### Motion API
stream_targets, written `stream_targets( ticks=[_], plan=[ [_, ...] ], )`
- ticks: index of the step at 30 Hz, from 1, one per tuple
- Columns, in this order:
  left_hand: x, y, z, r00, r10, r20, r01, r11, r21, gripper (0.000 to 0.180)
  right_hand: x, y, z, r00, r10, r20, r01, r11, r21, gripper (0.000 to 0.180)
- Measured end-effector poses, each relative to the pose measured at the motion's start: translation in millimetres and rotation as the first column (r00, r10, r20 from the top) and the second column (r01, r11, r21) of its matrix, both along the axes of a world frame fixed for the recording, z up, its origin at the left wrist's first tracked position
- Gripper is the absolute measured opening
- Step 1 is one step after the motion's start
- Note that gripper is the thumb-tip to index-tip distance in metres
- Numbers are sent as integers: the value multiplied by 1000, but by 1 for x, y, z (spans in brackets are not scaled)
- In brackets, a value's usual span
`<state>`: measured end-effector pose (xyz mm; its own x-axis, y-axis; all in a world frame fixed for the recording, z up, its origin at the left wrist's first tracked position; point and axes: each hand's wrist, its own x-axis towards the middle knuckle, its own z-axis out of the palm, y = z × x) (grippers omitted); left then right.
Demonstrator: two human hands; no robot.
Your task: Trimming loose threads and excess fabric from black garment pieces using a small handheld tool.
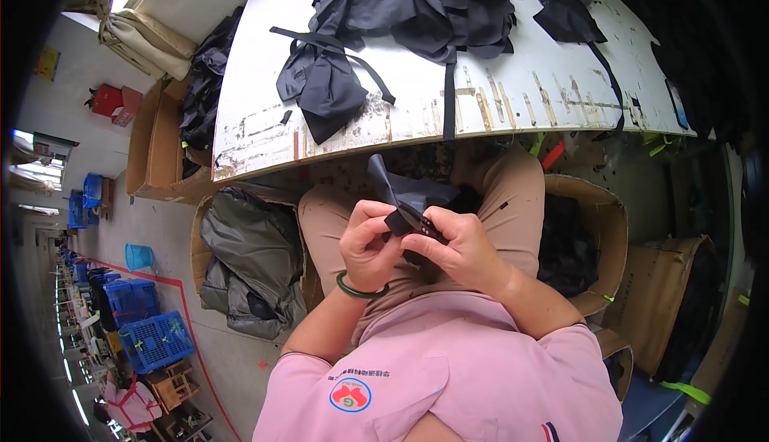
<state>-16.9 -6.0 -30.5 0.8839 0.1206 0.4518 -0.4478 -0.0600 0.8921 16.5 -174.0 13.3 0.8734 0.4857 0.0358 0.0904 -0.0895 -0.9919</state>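
A black fabric piece is held up over my lap, its upper corner sticking out above my fingers. My left hand is closed, pinching a folded black edge between thumb and fingers. Close against it, my right hand is also closed, thumb and forefinger on a small dark strip with light dots. Whether that strip is part of the fabric or a separate small tool, I cannot tell. Some of the fabric behind my fingers is hidden.
A white worktable ahead bears a heap of black fabric pieces; a strapped piece lies nearer its front edge, another at right. Beside my legs stand cardboard boxes, one with grey-green fabric, one with black fabric. Blue crates stand left.
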Motion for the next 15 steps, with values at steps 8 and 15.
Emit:
stream_targets(
  ticks=[8,15],
  plan=[
    [0,0,12,984,-125,-127,107,984,-140,15,-1,-8,-2,995,-10,-100,13,1000,23,33],
    [8,16,13,840,-484,-244,346,825,-447,11,21,-35,9,973,145,-178,-157,986,-52,34]
  ],
)
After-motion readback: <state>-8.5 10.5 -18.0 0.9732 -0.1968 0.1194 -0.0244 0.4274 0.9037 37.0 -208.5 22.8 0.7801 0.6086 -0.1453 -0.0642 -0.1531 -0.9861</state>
